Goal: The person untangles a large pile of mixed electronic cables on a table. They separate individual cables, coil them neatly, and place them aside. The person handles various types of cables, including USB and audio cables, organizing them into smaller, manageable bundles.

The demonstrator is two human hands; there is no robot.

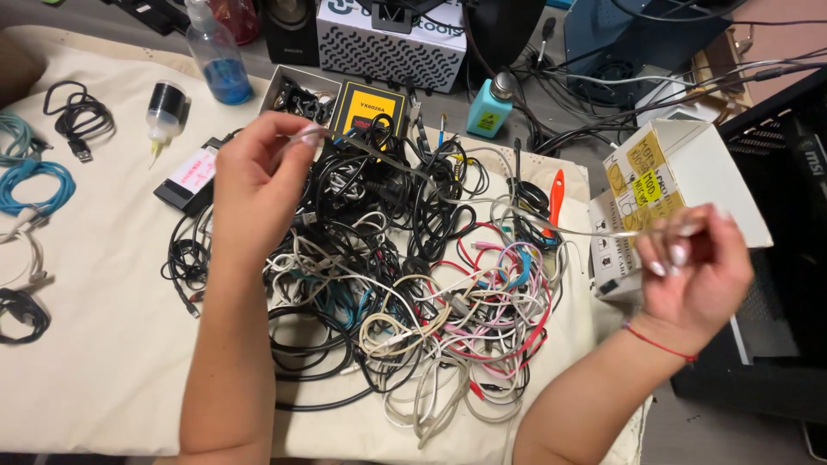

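Both hands stretch a thin clear strap (482, 202) taut above the cable pile (405, 284): left fingers (297, 138) pinch one end, right fingers (680, 245) the other. Judging by this, it's being straightened; next calls for steady tension.

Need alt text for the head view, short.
Two bare hands stretch a thin pale cable taut above a big tangled pile of cables on a cream cloth, the left hand pinching one end and the right hand the other. Coiled cables, two bottles and a white cardboard box lie around the pile.
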